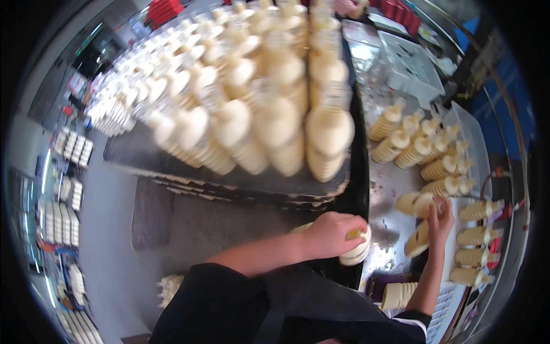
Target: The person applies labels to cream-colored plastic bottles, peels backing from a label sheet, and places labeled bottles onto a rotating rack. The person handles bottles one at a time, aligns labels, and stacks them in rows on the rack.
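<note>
My left hand (337, 234) is closed around the top of a cream-coloured ribbed bottle (356, 255), beside the near edge of the metal worktable (381, 198). Farther right, my right hand (441, 216) grips the neck end of another cream bottle (413, 203), which is tilted over on its side. Just below that hand lies a further cream bottle (417, 241), partly hidden by my right forearm. Several more filled bottles (421, 150) stand beyond my right hand on the metal surface.
A dark board (252, 182) at the left carries many rows of cream bottles, blurred here. Clear plastic bins (409, 74) sit at the back right. Several bottles (472, 236) line the right edge. Below my right hand is a dark box (375, 284) with a cream bottle.
</note>
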`<state>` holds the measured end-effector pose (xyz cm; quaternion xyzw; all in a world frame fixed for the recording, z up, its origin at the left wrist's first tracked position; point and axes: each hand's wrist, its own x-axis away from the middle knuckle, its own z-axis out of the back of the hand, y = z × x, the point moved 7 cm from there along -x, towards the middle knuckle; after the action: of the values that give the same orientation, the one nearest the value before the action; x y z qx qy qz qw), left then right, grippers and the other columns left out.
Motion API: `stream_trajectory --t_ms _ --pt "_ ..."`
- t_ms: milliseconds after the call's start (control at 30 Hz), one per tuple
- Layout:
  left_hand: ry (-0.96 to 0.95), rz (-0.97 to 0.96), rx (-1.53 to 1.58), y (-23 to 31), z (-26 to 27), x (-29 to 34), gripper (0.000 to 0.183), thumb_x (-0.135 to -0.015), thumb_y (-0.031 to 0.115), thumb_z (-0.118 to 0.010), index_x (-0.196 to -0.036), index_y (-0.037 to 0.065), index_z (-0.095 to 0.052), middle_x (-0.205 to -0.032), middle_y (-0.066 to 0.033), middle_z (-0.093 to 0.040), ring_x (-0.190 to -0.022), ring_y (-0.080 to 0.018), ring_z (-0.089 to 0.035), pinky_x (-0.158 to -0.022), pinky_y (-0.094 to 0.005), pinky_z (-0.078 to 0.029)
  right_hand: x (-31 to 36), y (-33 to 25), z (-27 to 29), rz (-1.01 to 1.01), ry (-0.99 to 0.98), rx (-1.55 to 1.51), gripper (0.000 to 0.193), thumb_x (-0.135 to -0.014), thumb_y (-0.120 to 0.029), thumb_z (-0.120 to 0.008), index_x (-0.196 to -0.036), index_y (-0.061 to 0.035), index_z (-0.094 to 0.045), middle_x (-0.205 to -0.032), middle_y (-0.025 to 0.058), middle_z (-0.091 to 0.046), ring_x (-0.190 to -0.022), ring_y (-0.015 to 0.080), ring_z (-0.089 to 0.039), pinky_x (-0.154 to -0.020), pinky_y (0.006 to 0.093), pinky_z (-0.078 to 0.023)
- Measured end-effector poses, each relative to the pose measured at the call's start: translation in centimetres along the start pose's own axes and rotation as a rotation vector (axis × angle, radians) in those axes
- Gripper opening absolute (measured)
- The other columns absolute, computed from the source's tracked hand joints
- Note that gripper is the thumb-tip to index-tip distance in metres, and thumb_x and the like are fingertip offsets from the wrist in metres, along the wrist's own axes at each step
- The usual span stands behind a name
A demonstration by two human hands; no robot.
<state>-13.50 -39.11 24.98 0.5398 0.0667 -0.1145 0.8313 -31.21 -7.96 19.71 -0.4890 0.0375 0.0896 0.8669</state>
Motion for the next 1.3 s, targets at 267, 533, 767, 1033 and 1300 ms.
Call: stream_trajectory --t_ms 267,533,767,1033,1300 --pt "0.291 0.087 -0.321 -0.4 17.4 21.2 0.016 -0.085 0.020 -0.075 -0.094 0.009 -0.069 -0.086 -0.0099 -0.070 -0.074 -0.0307 -0.069 -0.066 -0.0409 -0.057 13.4 -17.0 -8.8 -0.010 -0.331 0.049 0.017 -0.090 -0.003 -0.065 -0.107 -0.0006 -0.063 -0.087 0.0057 -0.063 -0.059 0.0089 -0.060 -0.053 0.0236 -0.050" --pt "0.701 0.441 -0.570 2.6 36.2 40.3 0.015 -0.081 0.007 -0.077 -0.093 0.003 -0.070 -0.090 -0.0128 -0.074 -0.072 -0.0235 -0.073 -0.063 -0.0354 -0.059 22.7 -23.1 -21.3 -0.125 -0.486 -0.175 0.023 -0.090 0.004 -0.063 -0.112 -0.0008 -0.059 -0.105 0.0101 -0.070 -0.065 0.0111 -0.065 -0.058 0.0251 -0.055" --pt "0.942 0.605 -0.648 5.5 48.1 46.1 0.015 -0.083 -0.003 -0.075 -0.096 0.001 -0.068 -0.084 -0.0068 -0.071 -0.076 -0.0126 -0.067 -0.069 -0.0281 -0.054 25.0 -29.0 -29.5 -0.024 -0.665 -0.101 0.023 -0.084 -0.004 -0.073 -0.106 -0.0006 -0.068 -0.088 0.0087 -0.071 -0.073 0.0141 -0.070 -0.068 0.0291 -0.055" --pt "1.156 0.633 -0.462 5.7 58.6 43.1 0.013 -0.092 0.005 -0.071 -0.104 0.006 -0.066 -0.092 -0.0030 -0.071 -0.062 -0.0009 -0.053 -0.049 -0.0175 -0.039 22.2 -36.0 -38.2 0.354 -1.029 -0.048 0.032 -0.082 -0.012 -0.081 -0.110 -0.0044 -0.067 -0.102 0.0126 -0.074 -0.082 0.0248 -0.073 -0.075 0.0333 -0.057" --pt "1.004 0.466 -0.502 0.6 70.9 34.6 0.010 -0.092 0.012 -0.074 -0.099 0.008 -0.068 -0.073 0.0040 -0.062 -0.051 -0.0014 -0.048 -0.045 -0.0196 -0.036 21.4 -42.2 -42.3 0.447 -1.102 -0.033 0.034 -0.079 -0.008 -0.083 -0.109 -0.0047 -0.065 -0.103 0.0130 -0.074 -0.082 0.0308 -0.073 -0.077 0.0344 -0.057"
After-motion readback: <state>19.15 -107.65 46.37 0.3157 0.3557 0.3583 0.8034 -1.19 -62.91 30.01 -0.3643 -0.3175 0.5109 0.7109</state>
